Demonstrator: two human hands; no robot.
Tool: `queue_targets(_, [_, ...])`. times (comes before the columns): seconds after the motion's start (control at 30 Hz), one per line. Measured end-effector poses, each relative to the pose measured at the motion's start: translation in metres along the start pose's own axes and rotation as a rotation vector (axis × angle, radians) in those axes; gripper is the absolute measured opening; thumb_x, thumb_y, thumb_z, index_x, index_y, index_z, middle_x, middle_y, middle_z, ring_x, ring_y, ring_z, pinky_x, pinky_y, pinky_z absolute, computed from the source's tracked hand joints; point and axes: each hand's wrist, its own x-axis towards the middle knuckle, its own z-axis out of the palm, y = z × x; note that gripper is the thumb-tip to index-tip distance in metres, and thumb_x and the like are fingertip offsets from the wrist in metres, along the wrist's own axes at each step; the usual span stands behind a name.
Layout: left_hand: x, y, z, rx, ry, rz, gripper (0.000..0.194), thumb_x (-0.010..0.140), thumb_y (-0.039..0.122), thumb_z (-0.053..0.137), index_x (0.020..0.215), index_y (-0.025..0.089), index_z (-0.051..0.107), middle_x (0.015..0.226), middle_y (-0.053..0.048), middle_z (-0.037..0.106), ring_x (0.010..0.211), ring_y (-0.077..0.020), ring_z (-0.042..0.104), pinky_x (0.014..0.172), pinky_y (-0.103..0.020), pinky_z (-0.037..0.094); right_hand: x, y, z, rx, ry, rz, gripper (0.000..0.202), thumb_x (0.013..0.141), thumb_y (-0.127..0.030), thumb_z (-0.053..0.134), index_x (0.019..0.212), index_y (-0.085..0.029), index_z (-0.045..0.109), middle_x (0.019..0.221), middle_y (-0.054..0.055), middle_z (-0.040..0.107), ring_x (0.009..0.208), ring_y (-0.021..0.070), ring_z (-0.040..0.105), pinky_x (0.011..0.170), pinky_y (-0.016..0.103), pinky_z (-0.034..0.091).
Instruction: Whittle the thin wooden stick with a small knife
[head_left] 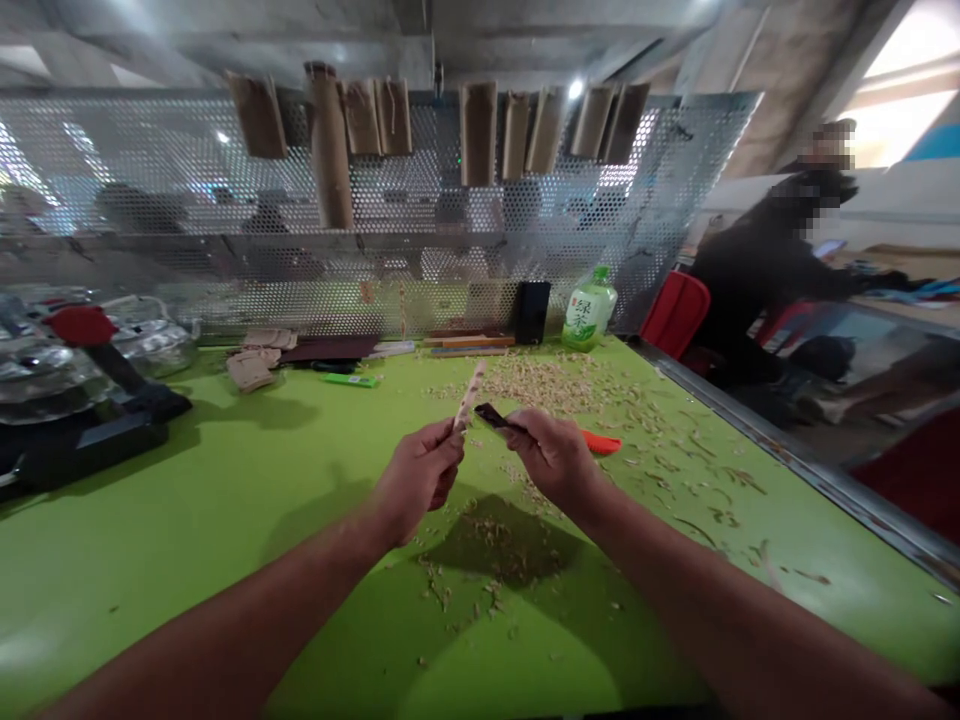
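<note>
A thin, pale wooden stick [471, 391] with dark marks stands up at a slant from my left hand [421, 474], whose fingers are closed round its lower end. My right hand [553, 452] is closed on a dark tool [491, 415], its tip pointing left, close beside the stick. Whether tip and stick touch is hard to tell. Pale wood shavings [544, 385] lie scattered on the green table [315, 590] behind and below both hands. An orange object [602, 443] rests just beyond my right hand.
A green-capped bottle [589, 312] and a dark upright object [532, 312] stand at the back. A green cutter [350, 381] lies left of centre. A black and red device [97, 370] occupies the far left. Beyond the right edge sits a person [765, 250] near a red chair [676, 314].
</note>
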Motion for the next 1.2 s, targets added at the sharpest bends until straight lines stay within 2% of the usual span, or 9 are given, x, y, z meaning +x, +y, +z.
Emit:
queue_targets(0.2, [-0.002, -0.011, 0.019, 0.157, 0.010, -0.070, 0.017, 0.086, 0.036, 0.057, 0.084, 0.019, 0.052, 0.048, 0.011, 0.028, 0.036, -0.0036, 0.021, 0.034, -0.015, 0.016, 0.000, -0.011, 0.007, -0.158, -0.120, -0.101, 0.020, 0.094, -0.025, 0.045, 0.079, -0.019, 0.057, 0.068, 0.002, 0.061, 0.059, 0.0124, 0.051, 0.055, 0.024, 0.029])
queue_targets(0.37, [-0.006, -0.005, 0.014, 0.040, -0.015, -0.133, 0.015, 0.087, 0.034, 0.056, 0.087, 0.020, 0.052, 0.050, 0.011, 0.028, 0.036, -0.0037, 0.018, 0.033, -0.016, 0.014, 0.000, -0.006, 0.001, -0.246, -0.133, -0.188, 0.022, 0.094, -0.025, 0.045, 0.078, -0.019, 0.058, 0.066, 0.002, 0.060, 0.058, 0.0118, 0.047, 0.054, 0.024, 0.026])
queue_targets(0.53, [-0.007, 0.010, -0.004, -0.083, -0.040, -0.068, 0.025, 0.086, 0.033, 0.059, 0.106, 0.018, 0.056, 0.061, 0.009, 0.034, 0.040, -0.0025, 0.018, 0.033, -0.016, 0.012, -0.003, 0.008, -0.006, -0.200, -0.016, -0.097, 0.024, 0.095, -0.029, 0.047, 0.076, -0.018, 0.058, 0.060, -0.001, 0.054, 0.052, 0.0102, 0.043, 0.051, 0.024, 0.026])
queue_targets(0.63, [-0.005, 0.010, -0.005, -0.133, -0.026, -0.076, 0.030, 0.083, 0.032, 0.061, 0.109, 0.020, 0.055, 0.063, 0.009, 0.033, 0.040, -0.0026, 0.017, 0.033, -0.015, 0.010, -0.003, 0.007, -0.004, -0.108, 0.026, -0.090, 0.022, 0.095, -0.032, 0.048, 0.081, -0.019, 0.059, 0.061, -0.001, 0.055, 0.053, 0.0102, 0.045, 0.052, 0.023, 0.029])
queue_targets(0.77, [-0.005, 0.001, 0.006, -0.076, -0.072, -0.140, 0.019, 0.085, 0.036, 0.059, 0.095, 0.021, 0.054, 0.056, 0.010, 0.029, 0.038, -0.0036, 0.017, 0.032, -0.015, 0.011, -0.002, -0.003, 0.003, -0.112, -0.028, -0.110, 0.024, 0.095, -0.031, 0.046, 0.079, -0.019, 0.058, 0.063, 0.000, 0.056, 0.055, 0.0107, 0.045, 0.054, 0.023, 0.029])
queue_targets(0.87, [-0.006, -0.006, 0.017, 0.030, -0.047, -0.155, 0.015, 0.087, 0.035, 0.056, 0.085, 0.021, 0.051, 0.050, 0.011, 0.025, 0.036, -0.0037, 0.017, 0.032, -0.016, 0.013, 0.001, -0.012, 0.005, -0.193, -0.126, -0.086, 0.023, 0.095, -0.026, 0.043, 0.078, -0.019, 0.057, 0.067, 0.002, 0.059, 0.059, 0.0118, 0.048, 0.055, 0.024, 0.028])
queue_targets(1.0, [-0.006, -0.005, 0.016, 0.047, -0.018, -0.159, 0.014, 0.088, 0.034, 0.055, 0.087, 0.020, 0.052, 0.051, 0.011, 0.026, 0.036, -0.0036, 0.017, 0.033, -0.016, 0.014, 0.002, -0.011, 0.001, -0.267, -0.188, -0.100, 0.023, 0.094, -0.025, 0.042, 0.077, -0.019, 0.056, 0.067, 0.002, 0.059, 0.059, 0.0120, 0.047, 0.055, 0.024, 0.025])
queue_targets(1.07, [-0.006, 0.000, 0.010, 0.020, -0.014, -0.147, 0.018, 0.087, 0.037, 0.055, 0.094, 0.020, 0.054, 0.053, 0.010, 0.029, 0.038, -0.0035, 0.018, 0.033, -0.016, 0.013, 0.001, -0.004, -0.002, -0.274, -0.163, -0.090, 0.025, 0.095, -0.028, 0.043, 0.075, -0.019, 0.056, 0.065, 0.001, 0.057, 0.057, 0.0116, 0.045, 0.054, 0.025, 0.025])
queue_targets(1.2, [-0.007, 0.008, -0.003, -0.016, -0.025, -0.049, 0.028, 0.087, 0.035, 0.057, 0.109, 0.019, 0.056, 0.058, 0.009, 0.031, 0.040, -0.0032, 0.017, 0.034, -0.016, 0.012, -0.002, 0.008, -0.006, -0.201, -0.031, 0.012, 0.025, 0.094, -0.032, 0.047, 0.076, -0.019, 0.057, 0.059, -0.001, 0.052, 0.051, 0.0104, 0.042, 0.052, 0.024, 0.025])
